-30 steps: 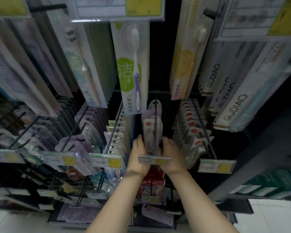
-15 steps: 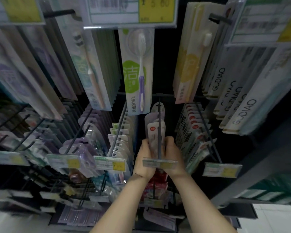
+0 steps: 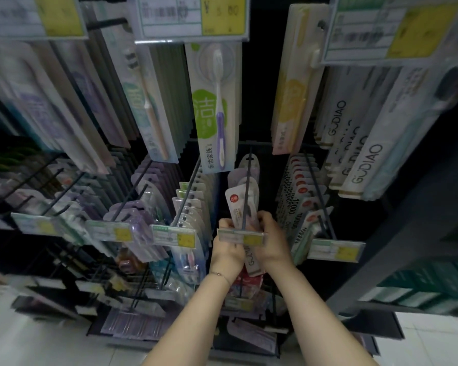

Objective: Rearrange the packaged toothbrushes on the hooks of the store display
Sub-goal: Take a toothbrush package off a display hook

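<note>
A white toothbrush pack [image 3: 239,204] with a red round mark hangs on the centre hook [image 3: 247,186] of the display, just behind the hook's price tag [image 3: 239,236]. My left hand [image 3: 226,249] grips the pack's left edge and my right hand [image 3: 271,244] grips its right edge, both below the tag. Two more packs [image 3: 246,169] hang further back on the same hook. The pack's lower end shows between my wrists.
Neighbouring hooks carry several packs: green-topped ones [image 3: 189,204] to the left, red-dotted ones [image 3: 302,191] to the right. Long toothbrush cards [image 3: 214,107] hang from the upper row just above. A dark shelf post [image 3: 407,228] stands to the right.
The view has shifted slightly down and closer. Both hands stay gripping the front pack on the centre hook; the pack sits a little nearer the price tag.
</note>
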